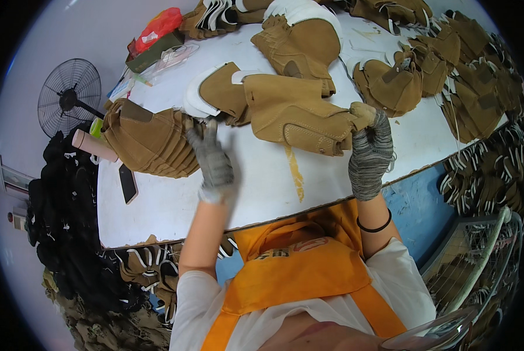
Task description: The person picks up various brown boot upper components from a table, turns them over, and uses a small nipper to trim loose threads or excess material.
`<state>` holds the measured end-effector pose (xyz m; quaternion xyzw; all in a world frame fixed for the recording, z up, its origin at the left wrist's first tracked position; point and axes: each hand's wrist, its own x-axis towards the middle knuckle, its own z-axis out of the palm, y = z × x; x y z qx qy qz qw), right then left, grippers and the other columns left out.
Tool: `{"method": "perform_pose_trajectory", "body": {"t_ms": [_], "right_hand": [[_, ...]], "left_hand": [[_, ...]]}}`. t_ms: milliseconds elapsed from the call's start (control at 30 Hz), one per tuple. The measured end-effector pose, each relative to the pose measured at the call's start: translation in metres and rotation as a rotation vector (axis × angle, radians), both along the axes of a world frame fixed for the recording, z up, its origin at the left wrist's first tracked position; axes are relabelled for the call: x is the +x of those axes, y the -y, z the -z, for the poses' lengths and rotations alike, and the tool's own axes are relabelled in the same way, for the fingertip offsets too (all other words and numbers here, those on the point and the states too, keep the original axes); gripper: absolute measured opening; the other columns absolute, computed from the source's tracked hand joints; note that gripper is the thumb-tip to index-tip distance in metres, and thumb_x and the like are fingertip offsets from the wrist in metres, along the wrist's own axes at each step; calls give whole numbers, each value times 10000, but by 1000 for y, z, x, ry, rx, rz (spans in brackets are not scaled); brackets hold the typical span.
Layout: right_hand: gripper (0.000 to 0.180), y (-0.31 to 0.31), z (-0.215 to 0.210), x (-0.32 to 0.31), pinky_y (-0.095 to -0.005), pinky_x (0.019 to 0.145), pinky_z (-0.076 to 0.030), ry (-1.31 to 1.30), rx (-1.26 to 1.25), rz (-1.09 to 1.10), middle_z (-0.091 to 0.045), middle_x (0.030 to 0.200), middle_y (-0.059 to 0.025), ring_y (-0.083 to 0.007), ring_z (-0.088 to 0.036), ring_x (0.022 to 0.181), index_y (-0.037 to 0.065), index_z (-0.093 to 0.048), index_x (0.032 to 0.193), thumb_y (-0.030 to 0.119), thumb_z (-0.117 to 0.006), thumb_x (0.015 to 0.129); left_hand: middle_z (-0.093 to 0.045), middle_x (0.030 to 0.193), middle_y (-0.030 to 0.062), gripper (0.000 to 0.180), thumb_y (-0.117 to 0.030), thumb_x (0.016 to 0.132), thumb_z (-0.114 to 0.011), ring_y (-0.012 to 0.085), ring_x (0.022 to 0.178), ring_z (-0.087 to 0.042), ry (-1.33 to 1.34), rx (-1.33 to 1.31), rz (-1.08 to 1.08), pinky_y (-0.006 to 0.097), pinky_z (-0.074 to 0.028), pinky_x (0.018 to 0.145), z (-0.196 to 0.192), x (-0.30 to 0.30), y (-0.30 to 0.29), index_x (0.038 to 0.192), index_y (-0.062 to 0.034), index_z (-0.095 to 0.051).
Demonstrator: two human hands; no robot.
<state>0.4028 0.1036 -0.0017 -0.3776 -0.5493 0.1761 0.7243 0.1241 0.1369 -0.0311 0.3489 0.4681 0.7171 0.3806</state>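
The left hand [212, 161], in a grey glove, lies beyond and left of the orange apron [297, 275], fingers extended and apparently parted, though blurred; the left forearm [203, 231] is bare. The right hand [371, 161], likewise gloved, lies beyond the apron's right side, fingers curled in a grip.

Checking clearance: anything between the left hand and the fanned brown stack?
Nothing visible: the left hand is right at the right edge of the fanned brown stack. The white-edged brown piece lies beyond, not between.
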Motion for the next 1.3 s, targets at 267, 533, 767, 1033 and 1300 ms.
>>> {"method": "perform_pose_trajectory", "body": {"t_ms": [267,533,767,1033,1300], "right_hand": [[233,22,-20,-32,-265,758,-529,192,-318,-350,-660,972,-68,-144,-638,876,17,-625,1080,60,-674,857],[274,19,-15,-39,-262,749,-530,152,-453,-549,-672,891,-86,-154,-647,820,-2,-635,1057,158,-712,849],[253,-7,-8,-40,-268,747,-525,-237,-697,-794,-645,880,-51,-131,-616,809,16,-641,997,240,-633,880],[344,-10,-8,-52,-290,834,-527,-486,-831,-893,-654,979,-102,-174,-634,915,-12,-627,1052,277,-626,866],[367,-21,-2,-50,-277,813,-525,-324,-857,-888,-658,951,-96,-160,-635,904,-13,-641,1028,307,-650,847]], "left_hand": [[-506,1219,117,756,-404,653,-838,304,1192,-444,-1263,347,-44,453,-270,1047,-50,69,68,1257,-91,-511],[-516,1222,114,620,-212,774,-789,231,1133,-512,-1010,375,59,366,-402,1008,-23,50,58,1269,-34,-459],[-532,1214,128,671,-232,702,-822,294,1153,-482,-869,303,166,423,-376,1009,-22,44,59,1273,-78,-505],[-482,1248,137,570,-173,677,-845,307,1137,-499,-939,525,9,406,-456,945,-18,32,65,1154,-109,-539],[-517,1205,122,334,-222,671,-823,327,1110,-510,-1305,414,-192,473,-418,933,-51,35,83,960,-133,-680]]}}
